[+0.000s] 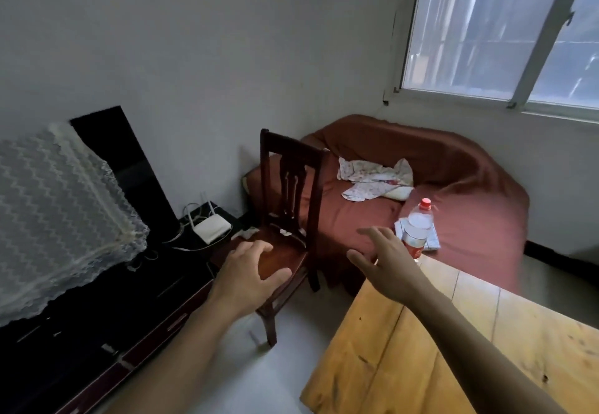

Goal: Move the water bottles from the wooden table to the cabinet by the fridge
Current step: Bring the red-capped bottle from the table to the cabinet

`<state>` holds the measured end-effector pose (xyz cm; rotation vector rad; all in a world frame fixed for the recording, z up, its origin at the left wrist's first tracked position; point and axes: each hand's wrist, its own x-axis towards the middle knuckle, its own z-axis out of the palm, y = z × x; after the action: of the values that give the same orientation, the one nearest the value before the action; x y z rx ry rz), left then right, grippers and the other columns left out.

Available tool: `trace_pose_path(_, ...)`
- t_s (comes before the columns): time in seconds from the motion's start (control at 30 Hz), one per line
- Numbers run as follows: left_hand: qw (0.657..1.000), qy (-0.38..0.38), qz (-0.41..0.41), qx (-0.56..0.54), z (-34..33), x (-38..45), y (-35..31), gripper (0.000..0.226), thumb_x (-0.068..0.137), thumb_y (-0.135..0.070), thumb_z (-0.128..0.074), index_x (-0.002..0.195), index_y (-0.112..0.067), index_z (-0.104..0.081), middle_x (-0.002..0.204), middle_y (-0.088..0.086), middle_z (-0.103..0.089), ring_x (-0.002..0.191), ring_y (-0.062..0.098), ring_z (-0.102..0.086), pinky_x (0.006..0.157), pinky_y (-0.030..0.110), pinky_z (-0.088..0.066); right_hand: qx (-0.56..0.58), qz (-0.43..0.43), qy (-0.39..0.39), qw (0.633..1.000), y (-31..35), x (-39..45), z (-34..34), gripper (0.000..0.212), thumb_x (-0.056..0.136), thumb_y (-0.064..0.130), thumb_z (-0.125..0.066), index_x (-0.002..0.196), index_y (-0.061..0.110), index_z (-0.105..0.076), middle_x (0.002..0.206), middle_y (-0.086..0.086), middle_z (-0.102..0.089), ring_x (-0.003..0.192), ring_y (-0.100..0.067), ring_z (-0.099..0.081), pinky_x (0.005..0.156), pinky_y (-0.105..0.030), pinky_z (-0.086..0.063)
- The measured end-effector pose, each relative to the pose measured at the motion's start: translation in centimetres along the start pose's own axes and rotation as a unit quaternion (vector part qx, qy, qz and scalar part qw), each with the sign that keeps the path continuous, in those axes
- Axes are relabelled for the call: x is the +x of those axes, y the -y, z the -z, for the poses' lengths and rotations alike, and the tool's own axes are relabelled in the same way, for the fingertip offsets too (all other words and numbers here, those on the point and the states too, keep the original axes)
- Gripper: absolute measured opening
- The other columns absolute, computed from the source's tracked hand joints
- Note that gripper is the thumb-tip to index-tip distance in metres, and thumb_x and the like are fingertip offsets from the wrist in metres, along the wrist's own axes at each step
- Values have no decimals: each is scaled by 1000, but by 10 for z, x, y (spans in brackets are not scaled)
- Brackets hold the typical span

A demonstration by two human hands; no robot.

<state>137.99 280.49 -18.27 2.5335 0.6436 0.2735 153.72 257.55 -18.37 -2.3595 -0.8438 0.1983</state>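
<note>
A clear water bottle with a red cap and red label stands upright at the far corner of the light wooden table. My right hand is stretched out just left of the bottle, fingers spread, holding nothing and hiding the bottle's lower left side. My left hand hovers open over the seat of a dark wooden chair, holding nothing. No fridge or cabinet beside one is in view.
The dark wooden chair stands left of the table. Behind it is a sofa under a red-brown cover with crumpled cloth on it. At left, a low dark unit carries a lace-covered box and a white router.
</note>
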Motion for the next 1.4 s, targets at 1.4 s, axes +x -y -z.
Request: trace_pose_path(1.4, 898, 289, -331, -4, -158, 456, -64, 63, 80, -66, -64, 132, -32, -50, 134, -9, -51, 127, 13, -46, 105, 33, -43, -11, -347, -285, 893, -117, 222, -7, 51, 92, 40, -64, 138, 21, -51, 140, 2, -52, 127, -6, -43, 105, -22, -33)
